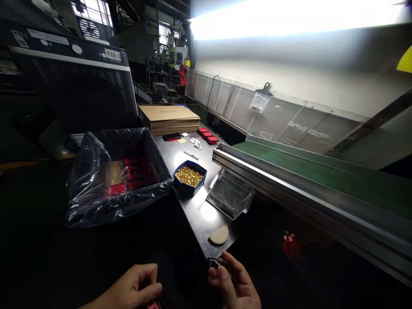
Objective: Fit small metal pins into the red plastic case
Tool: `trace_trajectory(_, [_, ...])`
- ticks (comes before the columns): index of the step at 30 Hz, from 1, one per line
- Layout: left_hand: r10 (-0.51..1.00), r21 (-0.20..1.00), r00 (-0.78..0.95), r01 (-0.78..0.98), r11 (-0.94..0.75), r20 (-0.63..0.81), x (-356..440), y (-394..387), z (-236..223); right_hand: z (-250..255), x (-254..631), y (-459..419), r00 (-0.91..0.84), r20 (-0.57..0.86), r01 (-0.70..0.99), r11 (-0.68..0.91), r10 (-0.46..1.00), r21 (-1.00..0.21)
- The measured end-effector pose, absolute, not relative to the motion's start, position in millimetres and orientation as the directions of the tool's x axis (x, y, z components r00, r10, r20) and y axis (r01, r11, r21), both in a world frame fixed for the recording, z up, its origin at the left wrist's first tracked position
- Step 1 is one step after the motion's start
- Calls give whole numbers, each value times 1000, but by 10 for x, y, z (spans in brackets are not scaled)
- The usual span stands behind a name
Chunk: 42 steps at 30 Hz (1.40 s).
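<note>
My left hand is curled at the bottom edge, its fingers closed on a small red part that barely shows. My right hand is beside it, pinching a small shiny metal piece at the near corner of the dark table. A blue tray of small brass-coloured parts sits further up the table. A bin lined with clear plastic on the left holds several red parts.
A clear plastic tray and a tan pad lie on the table. A green conveyor belt with a metal rail runs along the right. Flat cardboard boxes, red parts and tweezers lie at the far end. A large dark machine stands behind.
</note>
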<state>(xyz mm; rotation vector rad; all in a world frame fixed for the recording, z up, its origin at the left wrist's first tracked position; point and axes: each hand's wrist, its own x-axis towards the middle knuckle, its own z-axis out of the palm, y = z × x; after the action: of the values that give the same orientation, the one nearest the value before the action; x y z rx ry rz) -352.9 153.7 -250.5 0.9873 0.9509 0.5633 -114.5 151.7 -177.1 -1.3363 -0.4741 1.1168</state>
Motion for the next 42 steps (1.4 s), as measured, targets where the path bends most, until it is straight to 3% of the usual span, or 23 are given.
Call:
trace_trajectory(2, [811,902,463,-54,428,-357,-3522,1581,-2673,-1968,-1080,1558,415,-286,-289,-173,863,-941])
trace_trajectory(5, [794,846,464,-157,510,-393,-3422,1559,-2867,-2363,-907,1588,418,-264,-155,-218,870,-964])
trace_trajectory(7, [679,693,554,-234,682,-482,-3352,1498,-2886,-2618,-768,1555,473,-246,-73,-240,846,-968])
trace_trajectory(9, [540,462,654,-311,831,-530,-3308,1445,-2827,-2815,-656,1492,559,-155,25,-204,814,-979])
trace_trajectory(11, [500,312,686,-390,866,-529,-3284,1433,-2735,-2946,-598,1440,607,-30,176,-171,794,-970])
trace_trajectory(13, [561,308,624,-473,825,-544,-3255,1469,-2639,-3031,-590,1424,571,11,306,-200,821,-931])
trace_trajectory(15, [601,321,535,-527,787,-594,-3208,1533,-2547,-3088,-603,1440,503,-47,366,-262,863,-893])
trace_trajectory(18, [609,331,448,-555,763,-655,-3123,1624,-2401,-3132,-607,1475,461,-118,377,-315,879,-871])
trace_trajectory(25, [652,364,391,-593,718,-649,-3030,1687,-2128,-3059,-556,1524,472,-214,378,-416,855,-827])
trace_trajectory(30, [670,400,362,-587,704,-648,-3013,1689,-2009,-2960,-564,1551,467,-56,488,-310,882,-816])
trace_trajectory(35, [693,472,283,-561,680,-663,-2970,1682,-1913,-2556,-753,1482,434,-66,515,-308,898,-800])
trace_trajectory(40, [751,551,259,-545,633,-607,-2930,1653,-1856,-1891,-1211,1319,27,-11,357,-20,1000,-934])
trace_trajectory(42, [769,577,251,-537,616,-588,-2915,1648,-1820,-1762,-1374,1261,-70,-12,326,12,997,-945])
